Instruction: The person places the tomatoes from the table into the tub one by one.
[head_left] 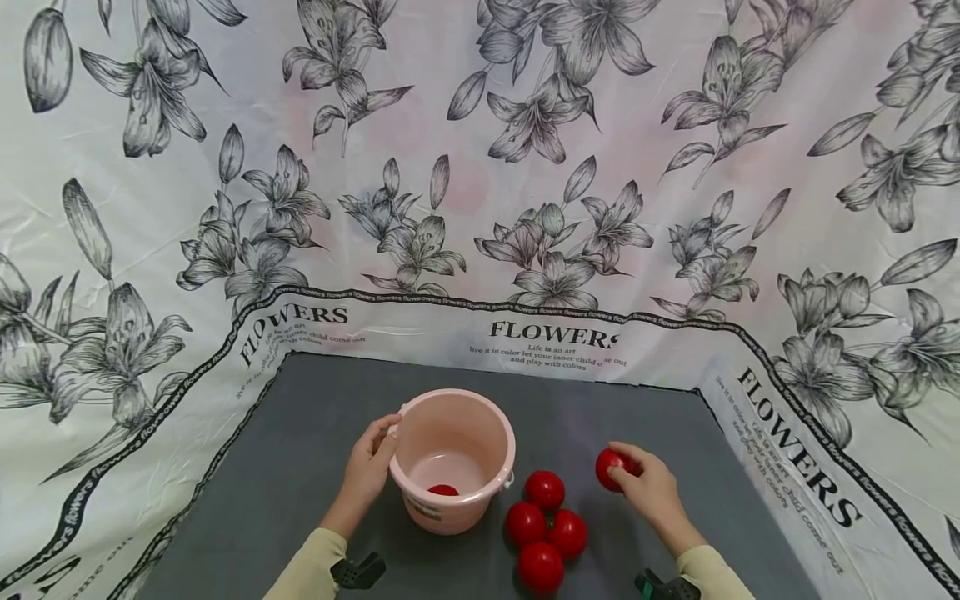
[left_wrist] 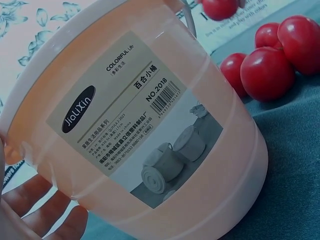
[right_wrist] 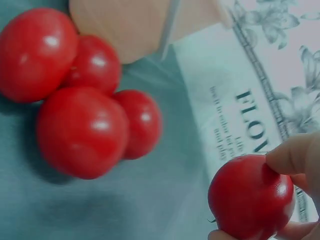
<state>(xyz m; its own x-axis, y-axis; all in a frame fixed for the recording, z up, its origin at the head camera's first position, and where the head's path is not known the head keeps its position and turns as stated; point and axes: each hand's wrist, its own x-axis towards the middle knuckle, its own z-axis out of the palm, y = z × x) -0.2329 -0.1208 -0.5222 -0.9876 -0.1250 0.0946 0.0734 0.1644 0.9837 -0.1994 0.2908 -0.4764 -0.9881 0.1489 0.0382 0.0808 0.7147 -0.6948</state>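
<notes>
A pink plastic bucket (head_left: pixel 461 518) with a printed label (left_wrist: pixel 142 120) stands on the grey table. My left hand (head_left: pixel 367 468) holds its left rim, the thumb over the edge and the other fingers along the outer wall. Inside, low at the near side, part of a red tomato (head_left: pixel 443 490) shows; the near wall hides the rest. My right hand (head_left: pixel 654 493) pinches another red tomato (head_left: pixel 611 469) between thumb and fingers, to the right of the bucket. Several more tomatoes (head_left: pixel 542 568) lie in a close cluster between the bucket and that hand.
The grey table (head_left: pixel 330 392) is bounded by a white cloth backdrop (head_left: pixel 420 125) with lily drawings and "FLOWERS" lettering, behind and at both sides. A dark band (head_left: pixel 358 572) sits on the left wrist and another (head_left: pixel 667 586) on the right. The bucket's handle (right_wrist: pixel 170 27) hangs at its side.
</notes>
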